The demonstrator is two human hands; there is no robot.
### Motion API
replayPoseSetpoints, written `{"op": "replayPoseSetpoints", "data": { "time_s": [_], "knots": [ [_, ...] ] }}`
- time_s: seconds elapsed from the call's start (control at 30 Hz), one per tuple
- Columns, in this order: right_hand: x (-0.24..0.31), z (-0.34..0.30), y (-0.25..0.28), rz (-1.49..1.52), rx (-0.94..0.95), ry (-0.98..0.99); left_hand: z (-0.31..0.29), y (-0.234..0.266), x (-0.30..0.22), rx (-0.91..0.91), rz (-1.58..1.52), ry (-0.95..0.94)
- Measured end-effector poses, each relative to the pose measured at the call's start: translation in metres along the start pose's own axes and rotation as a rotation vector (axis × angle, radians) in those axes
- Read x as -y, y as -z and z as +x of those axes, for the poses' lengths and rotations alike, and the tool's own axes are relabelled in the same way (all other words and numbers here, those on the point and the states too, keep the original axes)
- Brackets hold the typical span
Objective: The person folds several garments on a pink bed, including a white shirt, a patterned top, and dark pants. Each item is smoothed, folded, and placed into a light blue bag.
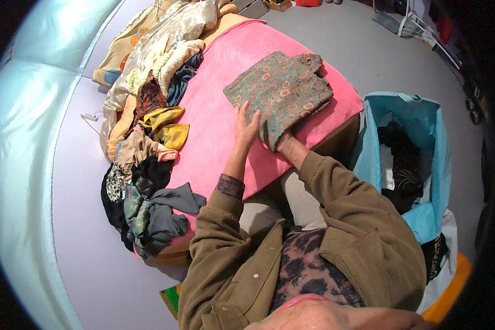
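A folded patterned garment [283,88], brownish-grey with orange and teal swirls, lies on the pink cloth [220,66] that covers the surface before me. My left hand [247,125] is at the garment's near left corner, fingers apart, the fingertips against its edge. Beneath the near edge goes my right hand [286,144]; its fingers are hidden by the fabric, so their grip does not show. The garment's layers are stacked, with an uneven far right edge.
Along the left side runs a heap of mixed clothes, including a yellow cloth [168,132] and a dark grey garment [165,214]. An open light-blue fabric bin [443,159] with dark clothes stands at right. A metal-framed object [410,27] is at the far right.
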State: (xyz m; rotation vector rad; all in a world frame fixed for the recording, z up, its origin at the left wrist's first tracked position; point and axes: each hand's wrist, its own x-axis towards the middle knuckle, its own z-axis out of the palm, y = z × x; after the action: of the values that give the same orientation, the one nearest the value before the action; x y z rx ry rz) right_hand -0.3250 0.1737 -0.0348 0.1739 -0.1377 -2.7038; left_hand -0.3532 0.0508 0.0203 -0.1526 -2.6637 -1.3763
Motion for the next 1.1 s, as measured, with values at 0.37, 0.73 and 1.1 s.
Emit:
{"op": "replayPoseSetpoints", "data": {
  "time_s": [0.37, 0.73, 1.1],
  "knots": [
    [0.015, -0.1, -0.029, -0.099, -0.014, -0.047, 0.052, 0.021, 0.022, -0.002, -0.721, 0.402],
    [-0.049, -0.111, -0.02, -0.533, -0.091, -0.34, -0.015, 0.1, 0.035, -0.181, -0.517, 0.328],
    [-0.095, -0.149, -0.008, -0.795, -0.292, -0.405, -0.092, 0.154, 0.08, -0.307, -0.351, 0.367]
  ]
}}
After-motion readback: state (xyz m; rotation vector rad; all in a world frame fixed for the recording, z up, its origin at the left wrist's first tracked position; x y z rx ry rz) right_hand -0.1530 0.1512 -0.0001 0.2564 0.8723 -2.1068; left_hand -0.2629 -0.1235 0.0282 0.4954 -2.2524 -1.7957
